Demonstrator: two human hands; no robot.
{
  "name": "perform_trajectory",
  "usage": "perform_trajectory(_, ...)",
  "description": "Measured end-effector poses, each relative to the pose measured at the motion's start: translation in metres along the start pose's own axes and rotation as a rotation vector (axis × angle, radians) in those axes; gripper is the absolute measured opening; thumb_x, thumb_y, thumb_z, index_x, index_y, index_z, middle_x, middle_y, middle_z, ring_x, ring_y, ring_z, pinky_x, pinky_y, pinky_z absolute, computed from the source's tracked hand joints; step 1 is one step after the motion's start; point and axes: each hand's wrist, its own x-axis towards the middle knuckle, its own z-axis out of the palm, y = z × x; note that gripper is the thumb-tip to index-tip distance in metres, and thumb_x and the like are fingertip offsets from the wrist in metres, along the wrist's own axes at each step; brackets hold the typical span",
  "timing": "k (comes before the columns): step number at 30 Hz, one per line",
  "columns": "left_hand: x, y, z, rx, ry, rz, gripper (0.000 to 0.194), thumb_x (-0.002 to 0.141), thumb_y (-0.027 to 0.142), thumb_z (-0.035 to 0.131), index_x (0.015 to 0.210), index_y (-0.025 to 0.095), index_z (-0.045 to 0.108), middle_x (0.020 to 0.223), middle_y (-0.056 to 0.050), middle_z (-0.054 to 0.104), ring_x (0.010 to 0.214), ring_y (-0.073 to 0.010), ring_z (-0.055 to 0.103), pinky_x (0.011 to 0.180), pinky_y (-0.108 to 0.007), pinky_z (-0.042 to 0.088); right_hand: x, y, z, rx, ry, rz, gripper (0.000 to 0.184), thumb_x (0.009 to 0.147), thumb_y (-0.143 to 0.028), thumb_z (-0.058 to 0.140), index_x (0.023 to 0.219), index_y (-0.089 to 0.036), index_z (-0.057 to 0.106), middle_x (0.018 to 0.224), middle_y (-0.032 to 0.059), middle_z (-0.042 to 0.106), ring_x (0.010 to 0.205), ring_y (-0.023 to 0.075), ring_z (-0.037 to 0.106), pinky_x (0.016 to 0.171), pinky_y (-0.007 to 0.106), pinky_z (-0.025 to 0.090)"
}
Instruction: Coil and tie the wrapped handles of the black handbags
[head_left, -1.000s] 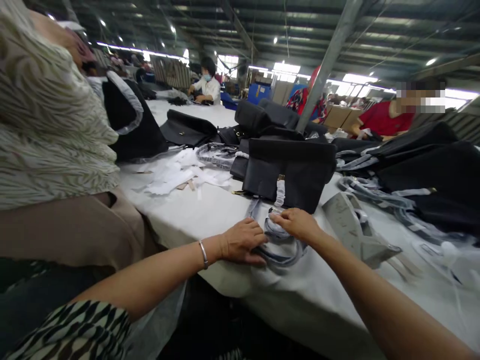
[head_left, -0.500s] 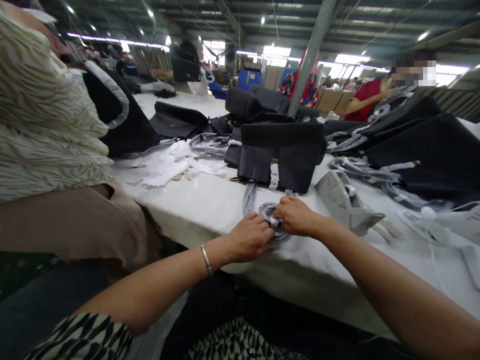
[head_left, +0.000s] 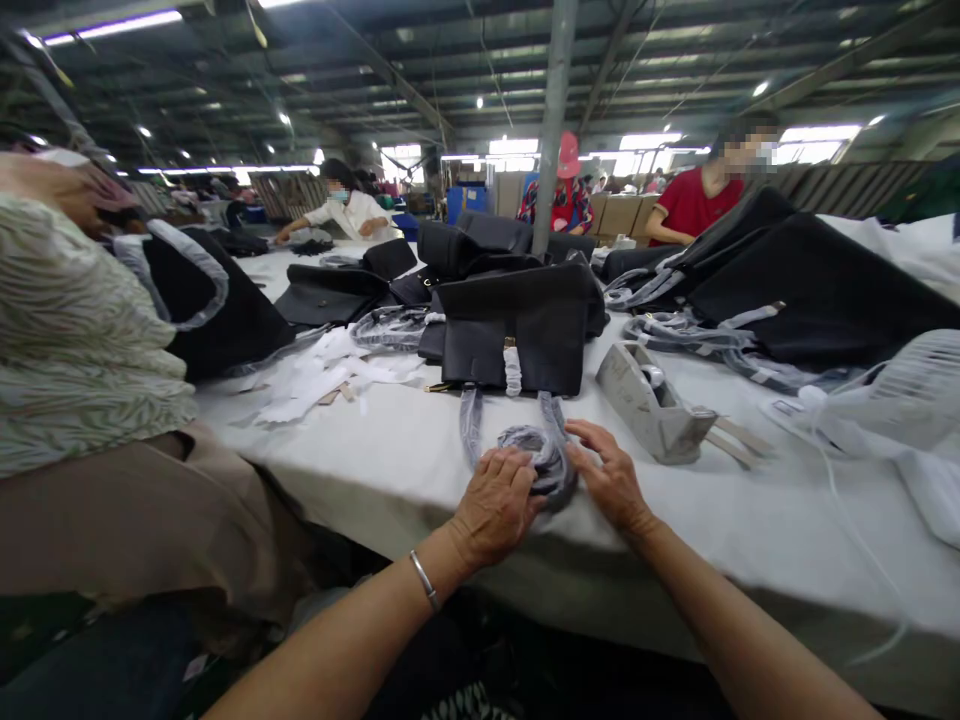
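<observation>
A black handbag (head_left: 480,350) lies on the table in front of me, with a white-wrapped buckle tab (head_left: 513,370) at its middle. Its plastic-wrapped handle (head_left: 471,425) stretches toward me. Within that handle's loop rests a coiled strap (head_left: 525,437), also in clear plastic. My left hand (head_left: 495,500) has its fingers curled over the near left side of the coil, and its fingertips are partly hidden. On the other side, my right hand (head_left: 609,475) is open, fingers apart, close beside the handle's right side.
A grey tape dispenser (head_left: 649,410) stands right of the bag. Farther right are a white fan (head_left: 919,390) with a cord and more black bags (head_left: 817,290). White paper scraps (head_left: 315,375) lie left. A person in a patterned top (head_left: 82,340) is close at my left; others work behind.
My right hand has come off the coiled strap and opened to its right. My left hand stays at the coil. The view has shifted, showing more of the room.
</observation>
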Motion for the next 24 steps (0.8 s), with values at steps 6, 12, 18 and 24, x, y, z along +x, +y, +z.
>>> perform_trajectory(6, 0.002, 0.002, 0.002, -0.023, -0.027, -0.013, 0.020, 0.090, 0.027, 0.056, 0.106, 0.017, 0.052, 0.117, -0.011, 0.060, 0.111, -0.0276, 0.053, 0.098, -0.047, 0.040, 0.038, 0.003, -0.006, -0.237, -0.187, 0.317, 0.029, 0.087, -0.032, 0.044, 0.092, -0.018, 0.068, 0.091, 0.0054, 0.071, 0.083, 0.0165, 0.064, 0.078, 0.028, 0.049)
perform_trajectory(12, 0.003, 0.002, 0.000, -0.020, -0.071, -0.086, 0.036, 0.090, 0.034, 0.057, 0.119, 0.016, 0.046, 0.116, -0.012, 0.060, 0.109, -0.0282, 0.054, 0.095, -0.048, 0.040, 0.067, -0.005, 0.005, -0.340, -0.355, 0.322, 0.026, 0.074, -0.041, 0.060, 0.087, -0.021, 0.071, 0.094, 0.0082, 0.072, 0.088, 0.0247, 0.064, 0.074, 0.033, 0.046)
perform_trajectory(18, 0.016, -0.001, -0.008, -0.025, -0.255, -0.115, 0.042, 0.087, 0.037, 0.062, 0.121, 0.016, 0.048, 0.118, -0.012, 0.060, 0.108, -0.0289, 0.053, 0.094, -0.047, 0.042, 0.054, 0.002, -0.001, -0.365, -0.442, 0.271, 0.032, 0.081, -0.044, 0.052, 0.099, -0.024, 0.069, 0.101, 0.0056, 0.071, 0.092, 0.0230, 0.063, 0.073, 0.030, 0.044)
perform_trajectory(24, 0.025, -0.001, -0.013, -0.045, -0.318, -0.129, 0.038, 0.088, 0.037, 0.061, 0.118, 0.015, 0.051, 0.113, -0.011, 0.061, 0.105, -0.0263, 0.054, 0.093, -0.042, 0.043, 0.048, 0.008, -0.009, -0.223, -0.448, 0.154, 0.040, 0.069, -0.017, 0.057, 0.108, -0.019, 0.063, 0.106, 0.0057, 0.070, 0.093, 0.0200, 0.063, 0.080, 0.027, 0.044)
